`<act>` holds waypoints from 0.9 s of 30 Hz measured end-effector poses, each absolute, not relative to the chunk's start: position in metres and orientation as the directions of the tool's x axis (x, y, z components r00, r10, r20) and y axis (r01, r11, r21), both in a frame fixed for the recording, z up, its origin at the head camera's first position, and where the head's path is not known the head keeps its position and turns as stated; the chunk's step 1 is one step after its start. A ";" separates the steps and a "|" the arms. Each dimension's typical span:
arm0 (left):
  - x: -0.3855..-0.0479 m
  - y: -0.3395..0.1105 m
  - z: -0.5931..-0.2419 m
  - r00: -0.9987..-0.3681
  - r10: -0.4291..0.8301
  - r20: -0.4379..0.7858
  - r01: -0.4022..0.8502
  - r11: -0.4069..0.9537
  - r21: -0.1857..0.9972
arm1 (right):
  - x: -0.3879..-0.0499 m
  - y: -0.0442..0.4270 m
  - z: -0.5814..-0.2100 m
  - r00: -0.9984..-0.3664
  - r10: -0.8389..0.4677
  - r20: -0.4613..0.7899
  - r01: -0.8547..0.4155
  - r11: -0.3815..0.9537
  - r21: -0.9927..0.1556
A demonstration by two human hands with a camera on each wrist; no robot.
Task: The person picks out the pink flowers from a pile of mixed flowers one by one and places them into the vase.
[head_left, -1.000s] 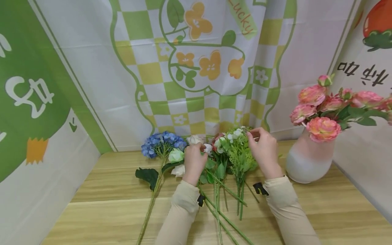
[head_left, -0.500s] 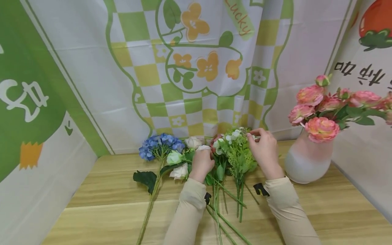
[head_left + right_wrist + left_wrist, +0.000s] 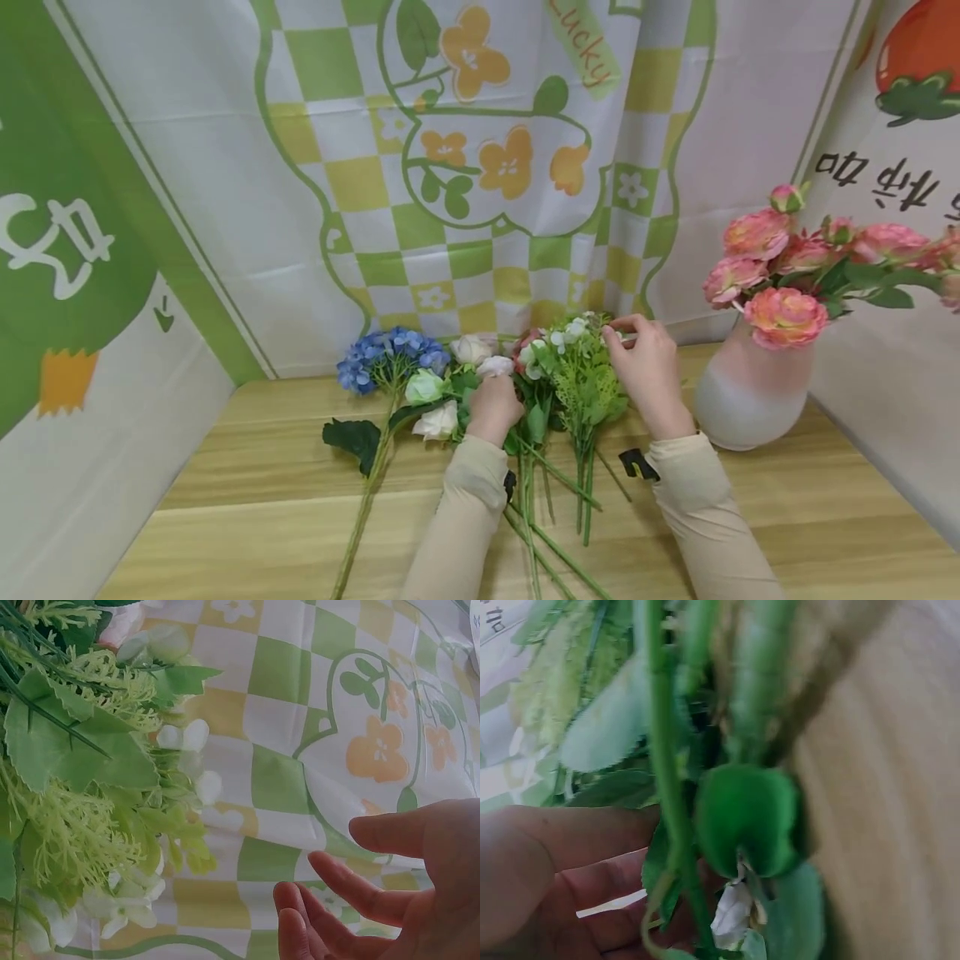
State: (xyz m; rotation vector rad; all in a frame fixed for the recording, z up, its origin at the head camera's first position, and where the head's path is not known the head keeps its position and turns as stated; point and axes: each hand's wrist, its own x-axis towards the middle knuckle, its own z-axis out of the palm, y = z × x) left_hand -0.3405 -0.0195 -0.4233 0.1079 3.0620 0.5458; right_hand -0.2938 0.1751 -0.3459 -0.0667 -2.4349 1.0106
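Note:
Among white roses and green leaves, the left hand reaches down just below a white rose. In the left wrist view its thumb and fingers pass behind a green stem and leaves, which hide the fingertips; whether they grip a stem cannot be told. Beside the light green foliage spray with small white blossoms, the right hand is held with loosely bent fingers. A gap separates it from the spray in the right wrist view, and nothing lies between its fingers.
A blue hydrangea on a long stem lies to the left, near a pale green rose and a cream rose. On the right stands a white-and-pink vase with pink flowers. A printed cloth hangs behind the wooden table.
The left hand has moved right and lower into the flowers, so the white roses beside it show more. The right hand stays by the green spray. The whole view has shifted slightly.

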 end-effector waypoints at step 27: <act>-0.343 -0.032 -0.430 -0.985 -0.056 -0.165 -0.136 0.842 0.523 | -0.296 0.171 -0.353 -0.903 0.177 0.392 -0.147 0.730 -0.668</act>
